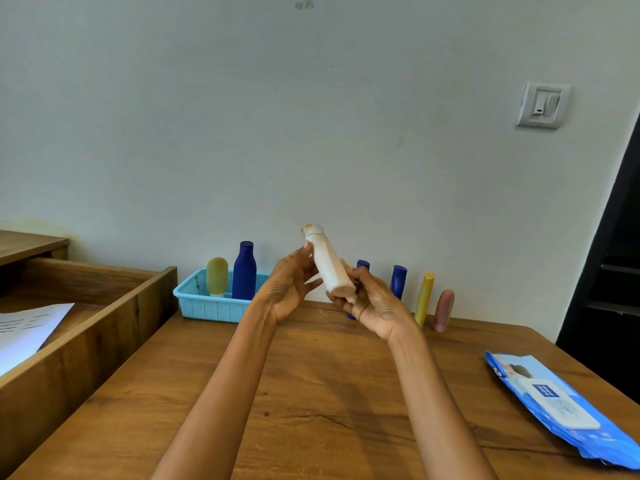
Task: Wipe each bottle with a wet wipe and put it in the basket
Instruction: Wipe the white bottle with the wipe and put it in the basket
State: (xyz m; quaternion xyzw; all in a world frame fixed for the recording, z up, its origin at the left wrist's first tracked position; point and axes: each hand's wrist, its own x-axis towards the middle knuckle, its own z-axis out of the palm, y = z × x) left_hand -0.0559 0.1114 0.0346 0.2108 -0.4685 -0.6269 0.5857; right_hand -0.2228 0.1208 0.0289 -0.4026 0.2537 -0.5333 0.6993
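A white bottle (327, 261) with a yellowish cap is held tilted in the air above the table. My left hand (289, 289) grips its upper part with thumb and fingers. My right hand (372, 301) holds its lower end, with a bit of white wet wipe (346, 263) showing behind the bottle. A light blue basket (207, 304) stands at the back left with an olive bottle (217, 276) and a tall dark blue bottle (244, 270) upright in it. Against the wall stand two blue bottles (398, 280), a yellow one (425, 299) and a pink one (444, 310).
A blue pack of wet wipes (557, 407) lies on the wooden table (311, 393) at the right. An open wooden drawer (86, 317) with a sheet of paper (24, 332) juts out on the left. A dark shelf unit (613, 271) stands at the far right.
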